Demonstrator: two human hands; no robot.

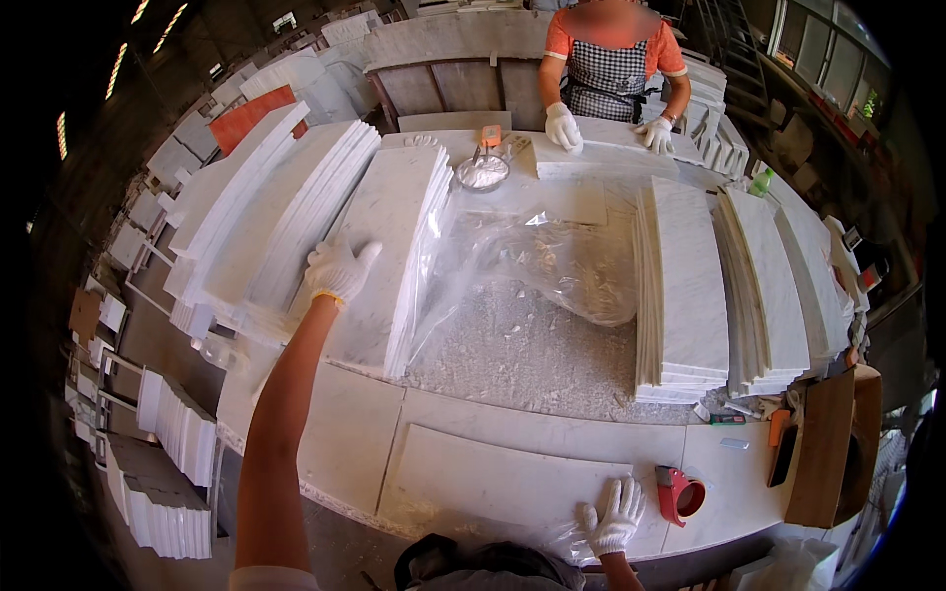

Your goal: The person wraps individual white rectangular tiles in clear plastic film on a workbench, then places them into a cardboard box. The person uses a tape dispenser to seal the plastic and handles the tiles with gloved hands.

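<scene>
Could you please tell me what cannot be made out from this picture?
All in the head view:
- Whether the palm of the left hand touches the slab stack: hidden by the hand itself.
- The palm of the right hand: hidden by its own back.
- The left sleeve: cut off by the lower edge.
- Any contents of the cardboard box: hidden by its walls and shadow.
- The co-worker's legs: hidden behind the far slabs.

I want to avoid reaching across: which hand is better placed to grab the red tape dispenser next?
Your right hand, I'd judge: it rests on the near slab, beside the red tape dispenser. Your left hand is farther away, at a slab stack.
</scene>
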